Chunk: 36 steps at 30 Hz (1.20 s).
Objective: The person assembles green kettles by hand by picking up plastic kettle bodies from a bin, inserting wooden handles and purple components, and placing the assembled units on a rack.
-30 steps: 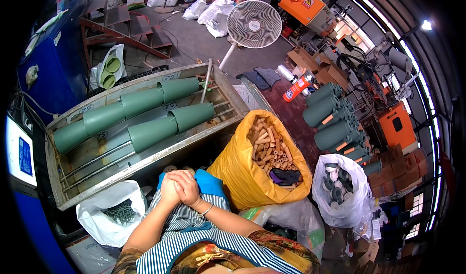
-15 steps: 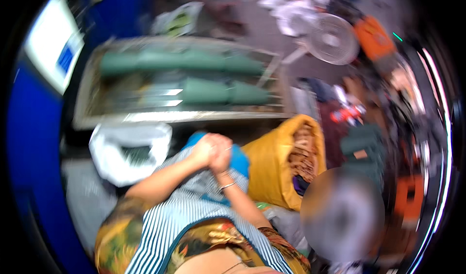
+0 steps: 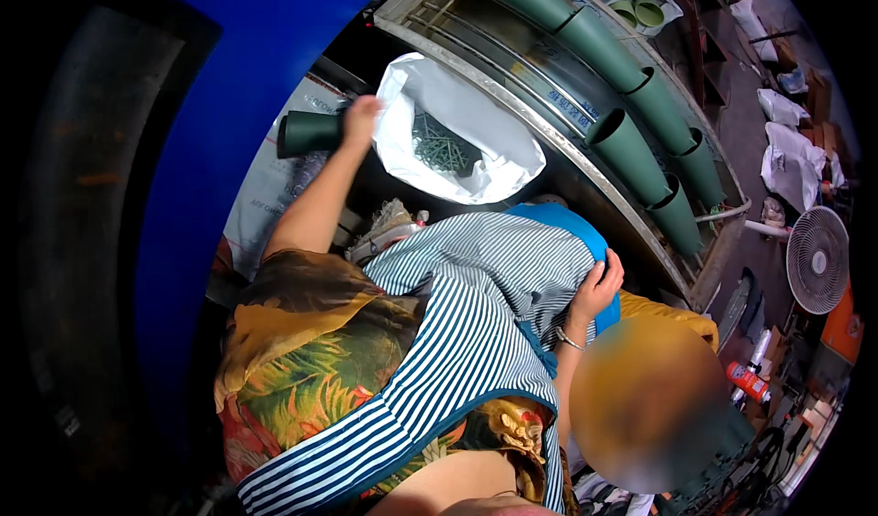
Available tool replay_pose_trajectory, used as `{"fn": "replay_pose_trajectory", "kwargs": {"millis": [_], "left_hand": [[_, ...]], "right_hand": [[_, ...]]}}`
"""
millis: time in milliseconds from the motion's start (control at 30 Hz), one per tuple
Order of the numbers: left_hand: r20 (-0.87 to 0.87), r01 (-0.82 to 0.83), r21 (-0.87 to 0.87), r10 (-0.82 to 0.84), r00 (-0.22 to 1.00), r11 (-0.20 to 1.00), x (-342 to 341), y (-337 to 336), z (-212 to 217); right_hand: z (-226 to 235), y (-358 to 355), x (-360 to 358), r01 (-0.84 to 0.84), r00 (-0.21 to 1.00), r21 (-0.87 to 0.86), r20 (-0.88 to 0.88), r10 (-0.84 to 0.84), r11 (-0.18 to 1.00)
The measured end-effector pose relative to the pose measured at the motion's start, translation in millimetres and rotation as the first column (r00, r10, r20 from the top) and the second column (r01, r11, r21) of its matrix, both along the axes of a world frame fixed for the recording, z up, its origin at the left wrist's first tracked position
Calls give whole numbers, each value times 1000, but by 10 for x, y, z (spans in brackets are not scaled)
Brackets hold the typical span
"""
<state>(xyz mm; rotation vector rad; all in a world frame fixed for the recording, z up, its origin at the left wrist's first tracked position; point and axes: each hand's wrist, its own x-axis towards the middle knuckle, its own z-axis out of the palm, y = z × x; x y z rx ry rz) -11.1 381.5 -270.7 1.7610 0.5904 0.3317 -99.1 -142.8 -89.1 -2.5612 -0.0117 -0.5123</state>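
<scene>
My left hand (image 3: 362, 119) reaches out to the left and grips the end of a dark green tube (image 3: 309, 133) lying beside the blue machine wall (image 3: 229, 104). My right hand (image 3: 599, 289) rests on my lap against the striped apron (image 3: 476, 306) and a blue cloth (image 3: 572, 228), with its fingers curled on the fabric. Just right of my left hand an open white plastic bag (image 3: 457, 141) holds small dark green parts (image 3: 441, 150).
A long wooden tray (image 3: 549, 132) ahead holds several green tubes (image 3: 631, 141) in a row. A yellow sack (image 3: 672, 319) sits at my right. Further right are a white standing fan (image 3: 817, 260), white bags and an orange machine on the concrete floor.
My view has swung left and down. My hands were clasped together in front of me; now they are apart, the left on the green tube and the right on my lap.
</scene>
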Motion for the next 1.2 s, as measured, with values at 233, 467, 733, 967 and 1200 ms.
{"fn": "replay_pose_trajectory", "kwargs": {"millis": [233, 467, 733, 967, 1200], "left_hand": [[-671, -119, 569, 543, 504, 814, -1515, 1857, -1274], [-573, -73, 704, 626, 528, 706, -1481, 2266, -1483], [-808, -165, 355, 391, 441, 920, -1133, 2069, -1582], [-125, -810, -10, 803, 583, 586, -1704, 1866, -1939], [-211, -789, -402, 791, 574, 465, -1709, 2107, -465]], "right_hand": [[-94, 6, -30, 60, 998, -79, -16, -61, 995], [13, 78, -122, 132, 988, -158, -58, -143, 978], [-10, -38, -277, 221, 966, -192, -88, -242, 956], [188, 230, 162, 80, 993, -199, -73, -97, 977], [506, 1584, 563, -529, 826, 21, -215, 520, 848]]}}
